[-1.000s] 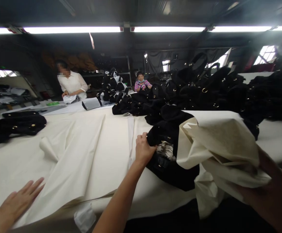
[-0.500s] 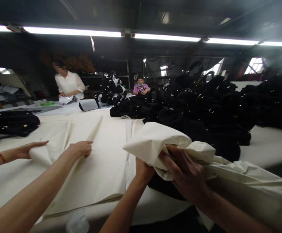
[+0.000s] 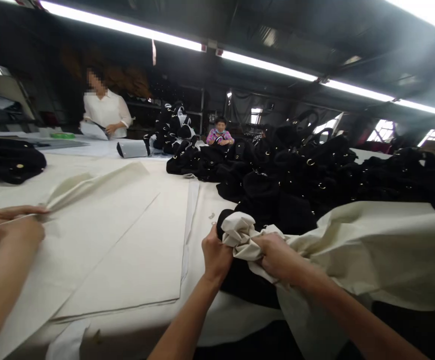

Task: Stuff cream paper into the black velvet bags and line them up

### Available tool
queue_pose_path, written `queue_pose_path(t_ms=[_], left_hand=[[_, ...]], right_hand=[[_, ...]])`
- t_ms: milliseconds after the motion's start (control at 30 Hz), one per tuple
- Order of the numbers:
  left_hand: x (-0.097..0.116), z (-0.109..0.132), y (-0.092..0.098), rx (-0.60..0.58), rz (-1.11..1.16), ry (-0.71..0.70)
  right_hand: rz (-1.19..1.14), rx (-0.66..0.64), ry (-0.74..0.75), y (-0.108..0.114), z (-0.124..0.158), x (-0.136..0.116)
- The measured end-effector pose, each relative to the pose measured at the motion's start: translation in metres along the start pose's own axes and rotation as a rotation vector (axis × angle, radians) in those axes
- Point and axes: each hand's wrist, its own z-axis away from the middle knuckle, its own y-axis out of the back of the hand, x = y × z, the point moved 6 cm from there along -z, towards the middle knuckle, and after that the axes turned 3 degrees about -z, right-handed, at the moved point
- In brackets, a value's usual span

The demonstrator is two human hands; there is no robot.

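My left hand (image 3: pixel 216 254) is closed around the edge of a black bag (image 3: pixel 249 282), just left of the crumpled paper. In my right hand (image 3: pixel 279 256) is a cream sheet of paper (image 3: pixel 382 250), bunched into a wad (image 3: pixel 240 235) at its near end, against the bag's upper edge. The rest of the sheet trails off to the right. Much of the bag is hidden behind the paper and my hands.
At left, a co-worker's hands (image 3: pixel 18 225) lift a sheet from a stack of cream paper (image 3: pixel 138 250). Piled black bags (image 3: pixel 277 180) with metal rings fill the back right. More black bags (image 3: pixel 7 160) lie far left. Two people (image 3: pixel 107 112) are beyond the table.
The paper in my right hand is bunched into a smaller wad, lower down against the black bag. The co-worker's hands have moved left, raising a sheet. The view has tilted.
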Motion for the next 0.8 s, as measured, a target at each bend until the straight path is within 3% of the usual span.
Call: queue_pose_path(t_ms=[133, 300, 400, 500, 567, 700, 800], left_hand=[[0.001, 0.009, 0.003, 0.049, 0.033, -0.021], [0.029, 0.027, 0.008, 0.098, -0.182, -0.280], [0.046, 0.033, 0.013, 0.019, -0.340, -0.341], [0.061, 0.029, 0.017, -0.021, -0.466, -0.406], [0.070, 0.024, 0.018, -0.019, -0.489, -0.498], [0.088, 0.019, 0.012, -0.077, -0.459, -0.651], [0.106, 0.020, -0.001, -0.194, -0.581, -0.730]], right_hand=[[-0.018, -0.151, 0.000, -0.006, -0.017, 0.002], [0.211, -0.039, -0.133, -0.031, -0.020, 0.006], [0.170, 0.111, 0.050, -0.045, -0.001, 0.000], [0.160, 0.356, 0.337, -0.043, 0.026, -0.009], [0.225, 0.451, 0.456, -0.039, 0.036, -0.012], [0.293, 0.494, 0.580, -0.031, 0.036, -0.021], [0.312, 0.493, 0.596, -0.030, 0.032, -0.025]])
